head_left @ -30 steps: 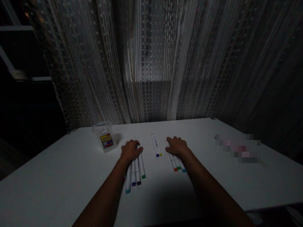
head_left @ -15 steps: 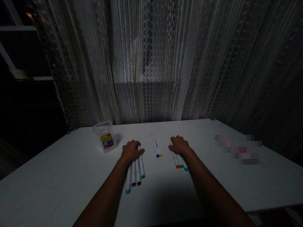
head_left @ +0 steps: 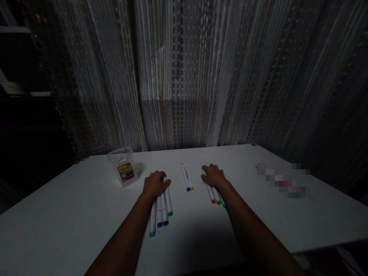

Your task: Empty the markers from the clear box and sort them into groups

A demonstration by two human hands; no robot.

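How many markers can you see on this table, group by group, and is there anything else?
Left markers, under the left hand: 4
Middle markers, between the hands: 2
Right markers, under the right hand: 3
Clear plastic box: 1
Total: 10 things, 9 of them markers

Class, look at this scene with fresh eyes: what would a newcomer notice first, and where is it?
Two hands lie palm-down on the white table: the left hand on a row of markers, the right hand on a smaller group. A pair of markers lies between them, and a clear labelled box stands far left before a curtain.
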